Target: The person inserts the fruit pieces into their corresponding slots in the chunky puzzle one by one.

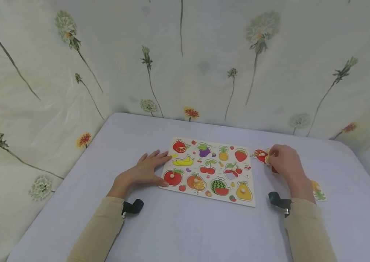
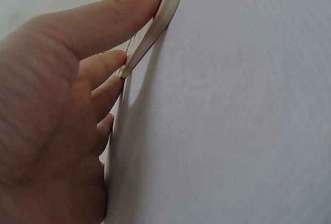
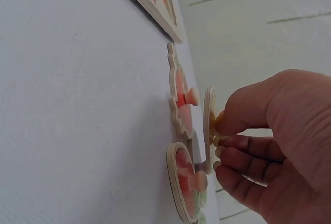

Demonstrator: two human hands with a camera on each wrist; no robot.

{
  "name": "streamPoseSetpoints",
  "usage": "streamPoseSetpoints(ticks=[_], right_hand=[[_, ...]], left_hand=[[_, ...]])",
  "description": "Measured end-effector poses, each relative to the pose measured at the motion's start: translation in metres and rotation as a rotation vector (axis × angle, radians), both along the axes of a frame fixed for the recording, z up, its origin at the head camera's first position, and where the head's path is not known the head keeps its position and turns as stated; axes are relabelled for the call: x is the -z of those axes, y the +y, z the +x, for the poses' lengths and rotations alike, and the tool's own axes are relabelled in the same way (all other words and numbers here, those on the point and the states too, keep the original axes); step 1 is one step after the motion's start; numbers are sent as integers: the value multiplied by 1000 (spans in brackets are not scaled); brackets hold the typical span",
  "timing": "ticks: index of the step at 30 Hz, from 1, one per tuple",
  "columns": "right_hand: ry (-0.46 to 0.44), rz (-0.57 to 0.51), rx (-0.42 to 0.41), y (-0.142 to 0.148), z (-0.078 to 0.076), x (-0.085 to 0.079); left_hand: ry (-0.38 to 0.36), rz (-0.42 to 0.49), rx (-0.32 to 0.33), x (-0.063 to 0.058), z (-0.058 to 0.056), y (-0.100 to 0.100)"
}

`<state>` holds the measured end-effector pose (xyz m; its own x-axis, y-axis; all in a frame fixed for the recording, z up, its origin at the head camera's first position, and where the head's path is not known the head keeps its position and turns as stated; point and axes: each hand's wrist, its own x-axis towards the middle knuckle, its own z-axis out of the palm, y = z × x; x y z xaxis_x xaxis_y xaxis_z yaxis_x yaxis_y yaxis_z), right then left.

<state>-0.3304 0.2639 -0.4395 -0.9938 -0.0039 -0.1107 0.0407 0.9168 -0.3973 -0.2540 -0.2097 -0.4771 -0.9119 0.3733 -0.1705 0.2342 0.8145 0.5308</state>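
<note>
A wooden fruit puzzle board lies flat on the table. My left hand rests along its left side, fingers spread and fairly straight, the thumb at the near left corner. In the left wrist view, the left hand touches the board's edge. Right of the board, my right hand pinches a wooden puzzle piece between thumb and fingers. That piece is held edge-on, so its picture is hidden. Beside it lie a pomegranate piece and a red knobbed piece, partly covered in the head view.
A pineapple piece lies by the right forearm. Knobs show on the board's apple, orange and pear. Behind the table hangs a flower-printed curtain.
</note>
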Motion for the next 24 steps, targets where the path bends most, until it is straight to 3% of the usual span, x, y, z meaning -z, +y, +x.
streamPoseSetpoints(ticks=[9,16,24], right_hand=[[38,-16,4,-8,6,-7],[11,-40,-29,-18,8,-9],[44,-54,-88,-34,13,-7]], left_hand=[[-9,13,-3,-1,1,0],[-5,4,0,1,2,-2],[-2,3,-13,-1,1,0]])
